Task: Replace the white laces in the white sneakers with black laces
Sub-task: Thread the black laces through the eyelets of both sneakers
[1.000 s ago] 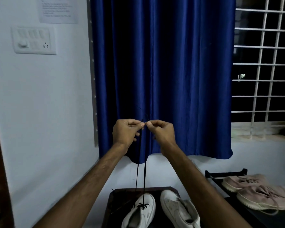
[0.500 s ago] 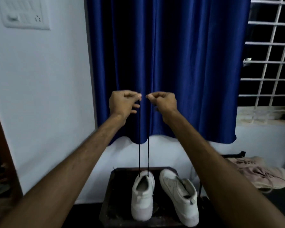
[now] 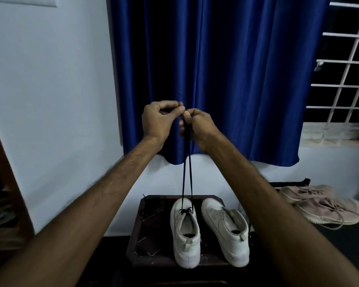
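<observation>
Two white sneakers stand heel-toward-me on a small dark table (image 3: 137, 241). The left sneaker (image 3: 186, 230) has a black lace (image 3: 187, 175) threaded through its lowest eyelets, and both strands rise taut to my hands. My left hand (image 3: 160, 121) pinches one lace end between thumb and forefinger. My right hand (image 3: 197, 126) pinches the other end, fingertips almost touching the left hand's, raised in front of the blue curtain. The right sneaker (image 3: 226, 228) shows no lace across its eyelets.
A blue curtain (image 3: 226, 69) hangs behind my hands, with a barred window (image 3: 344, 69) to its right. A pair of pinkish sneakers (image 3: 323, 206) lies on a low rack at right. White wall at left; a wooden frame edge (image 3: 2, 183) at far left.
The camera tilted further down, showing the whole sneakers. My hands, apart half a second ago, have come together again at the lace ends.
</observation>
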Demonstrator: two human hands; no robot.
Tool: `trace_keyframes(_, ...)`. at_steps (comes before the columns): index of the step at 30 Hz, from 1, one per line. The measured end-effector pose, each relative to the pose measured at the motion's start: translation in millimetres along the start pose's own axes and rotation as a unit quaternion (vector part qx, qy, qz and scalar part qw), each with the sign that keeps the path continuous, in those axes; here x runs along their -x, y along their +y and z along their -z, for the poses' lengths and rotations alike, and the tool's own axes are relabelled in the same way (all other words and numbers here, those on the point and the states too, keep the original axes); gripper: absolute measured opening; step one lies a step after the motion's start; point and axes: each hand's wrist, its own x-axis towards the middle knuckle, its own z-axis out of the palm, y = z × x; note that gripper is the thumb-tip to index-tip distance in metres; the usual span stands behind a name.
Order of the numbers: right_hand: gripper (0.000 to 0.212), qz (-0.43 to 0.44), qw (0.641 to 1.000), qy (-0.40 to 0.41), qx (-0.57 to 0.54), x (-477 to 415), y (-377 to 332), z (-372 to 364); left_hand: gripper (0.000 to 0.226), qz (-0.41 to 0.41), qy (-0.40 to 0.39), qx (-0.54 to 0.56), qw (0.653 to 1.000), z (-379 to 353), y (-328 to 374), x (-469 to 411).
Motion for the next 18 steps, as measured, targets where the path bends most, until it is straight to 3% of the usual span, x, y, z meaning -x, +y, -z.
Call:
trace_keyframes(2, 0.018, 0.008, 0.999, 0.024, -0.020, -4, 1, -1, 0.029, 0.088, -0.042, 0.046, 0.994, -2, -3, 10)
trace_keyframes(5, 0.018, 0.011, 0.995, 0.074, -0.065, -8, 7, 0, 0.046, 0.252, -0.239, 0.042, 0.937, -8, -22, 42)
trace_keyframes(7, 0.013, 0.017, 0.991, 0.110, -0.068, -11, 13, 7, 0.042, 0.251, -0.376, 0.008, 0.892, -6, -41, 65)
trace_keyframes(8, 0.010, 0.022, 0.990, 0.129, -0.054, -11, 17, 11, 0.034, 0.243, -0.397, 0.004, 0.885, -4, -49, 72)
trace_keyframes(11, 0.007, 0.065, 0.971, 0.207, 0.097, -16, 37, 35, 0.022, 0.214, -0.353, -0.021, 0.911, -3, -61, 72)
trace_keyframes(13, 0.007, 0.074, 0.949, 0.217, 0.218, -15, 58, 50, 0.021, 0.144, -0.331, -0.080, 0.929, -4, -66, 66)
trace_keyframes(16, 0.021, 0.031, 0.936, 0.152, 0.317, -2, 101, 56, 0.012, 0.064, -0.281, -0.169, 0.942, -5, -73, 60)
trace_keyframes(18, 0.031, 0.007, 0.953, 0.091, 0.289, 17, 128, 49, 0.007, 0.053, -0.232, -0.191, 0.952, -6, -75, 60)
